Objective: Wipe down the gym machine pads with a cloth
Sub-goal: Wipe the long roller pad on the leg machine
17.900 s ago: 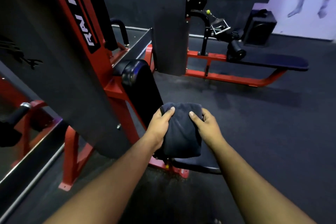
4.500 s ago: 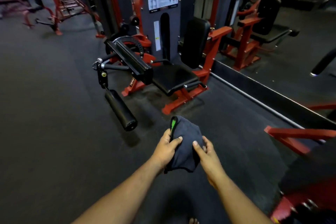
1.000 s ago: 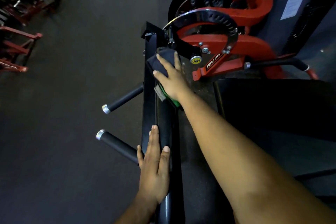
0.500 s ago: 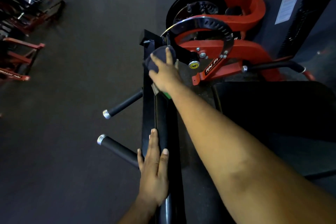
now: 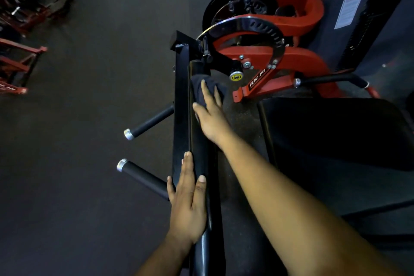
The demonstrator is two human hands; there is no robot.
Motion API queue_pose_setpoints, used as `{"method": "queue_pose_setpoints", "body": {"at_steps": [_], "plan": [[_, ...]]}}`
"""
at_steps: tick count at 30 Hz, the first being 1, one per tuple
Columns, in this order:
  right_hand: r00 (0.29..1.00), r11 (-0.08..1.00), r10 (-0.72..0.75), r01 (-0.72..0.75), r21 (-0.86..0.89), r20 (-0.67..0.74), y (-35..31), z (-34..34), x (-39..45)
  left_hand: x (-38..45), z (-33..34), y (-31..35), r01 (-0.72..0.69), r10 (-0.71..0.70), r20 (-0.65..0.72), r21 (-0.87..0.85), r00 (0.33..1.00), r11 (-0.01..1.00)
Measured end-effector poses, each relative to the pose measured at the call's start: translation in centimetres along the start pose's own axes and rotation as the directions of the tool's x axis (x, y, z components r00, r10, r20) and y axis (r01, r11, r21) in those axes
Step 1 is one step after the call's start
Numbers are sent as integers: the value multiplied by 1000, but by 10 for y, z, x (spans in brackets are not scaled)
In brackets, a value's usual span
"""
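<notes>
A long black roller pad runs up the middle of the view beside a black steel bar. A dark cloth lies bunched on the pad's far part. My right hand presses flat on the cloth with straight fingers. Lower down, my left hand rests flat with straight fingers on the pad and bar. A wide black seat pad sits to the right.
The red machine frame with a chrome curved plate stands beyond the cloth. Two black handles with silver caps stick out left. More red equipment is at far left on the dark floor.
My right hand has slid the cloth back toward me along the pad, away from the chrome plate. My left hand has stayed in place.
</notes>
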State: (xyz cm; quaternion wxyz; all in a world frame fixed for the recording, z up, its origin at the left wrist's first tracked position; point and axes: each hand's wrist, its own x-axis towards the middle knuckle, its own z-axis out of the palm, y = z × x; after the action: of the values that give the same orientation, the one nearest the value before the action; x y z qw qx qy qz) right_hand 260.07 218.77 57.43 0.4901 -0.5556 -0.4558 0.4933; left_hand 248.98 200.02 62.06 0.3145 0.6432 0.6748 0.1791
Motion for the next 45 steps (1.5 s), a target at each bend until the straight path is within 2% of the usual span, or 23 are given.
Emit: {"method": "queue_pose_setpoints", "body": {"at_steps": [3, 5, 10, 13, 15, 17, 20, 23, 26, 30, 34, 38, 40, 43, 45], "plan": [[996, 984, 84, -81, 159, -12, -7, -12, 48, -1, 0, 0, -6, 6, 6, -16, 1000, 1000], [991, 960, 136, -134, 246, 8, -7, -16, 42, -2, 0, 0, -5, 6, 4, -33, 1000, 999], [969, 912, 246, -234, 336, 7, 35, -7, -104, 2, 0, 0, -6, 6, 3, -24, 1000, 1000], [981, 959, 195, -187, 214, -13, 48, -3, -190, 2, 0, -1, 4, -4, 4, -38, 1000, 999], [996, 989, 85, -82, 124, -25, 44, -5, -211, -1, -1, -2, 1, -1, 16, -48, 1000, 999], [999, 998, -30, 31, 52, -31, 35, -4, -180, -2, -2, -2, -10, 10, 10, -53, 1000, 999], [997, 1000, 9, -10, -12, -80, 12, -2, -100, 0, -1, -3, 4, -3, 10, -85, 1000, 996], [992, 988, -59, 42, -149, -114, 12, 3, -109, -2, -1, -4, -3, 6, 13, -163, 1000, 987], [973, 909, -216, 168, -382, -85, 23, 5, -199, -4, -3, -3, -7, 7, 1, -267, 1000, 964], [970, 796, -228, 235, -558, 83, 19, -2, -291, -20, -8, -9, 99, -106, 19, -551, 994, 829], [921, 523, -294, 379, -764, 255, 13, -6, -344, -95, -17, -14, 119, -113, 44, -537, 993, 835], [906, 367, -307, 395, -842, 291, 21, 13, -404, -166, -30, -44, 119, -120, 26, -457, 992, 881], [912, 368, -303, 380, -849, 277, 24, 22, -424, -192, -36, -53, 135, -142, 26, -505, 990, 852], [885, 442, -299, 459, -771, 356, 24, 27, -454, -226, -49, -68, 164, -175, 42, -613, 984, 773], [889, 587, -353, 452, -672, 291, 15, 30, -476, -249, -67, -89, 133, -137, 43, -647, 990, 751]]}}
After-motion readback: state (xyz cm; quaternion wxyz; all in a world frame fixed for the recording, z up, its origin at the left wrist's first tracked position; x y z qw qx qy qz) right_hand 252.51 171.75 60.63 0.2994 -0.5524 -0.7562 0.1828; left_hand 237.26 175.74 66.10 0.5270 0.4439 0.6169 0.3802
